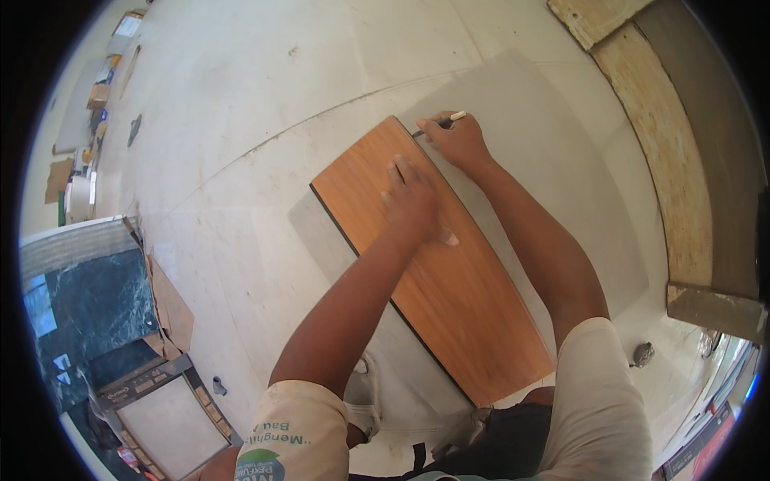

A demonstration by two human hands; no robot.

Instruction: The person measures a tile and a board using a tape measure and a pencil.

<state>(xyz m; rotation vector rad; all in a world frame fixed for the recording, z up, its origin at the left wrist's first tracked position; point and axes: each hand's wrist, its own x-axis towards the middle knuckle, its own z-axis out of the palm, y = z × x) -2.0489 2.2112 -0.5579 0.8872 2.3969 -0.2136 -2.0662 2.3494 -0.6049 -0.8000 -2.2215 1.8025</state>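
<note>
Right hand (459,144) grips pen-like tool (458,116), tip by far end of long right edge of brown panel (473,301). Left hand (414,199) lies flat on panel, pressing. Panel rests on larger grey sheet (581,188), on floor (241,88). Step seems edge marking; next calls for steady panel, controlled stroke.

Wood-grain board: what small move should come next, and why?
Probably slide the pen-like tool slightly along the right edge of the board: the right hand holds the tool's tip by that edge, while the left hand lies on top, seemingly steadying the board.
</note>
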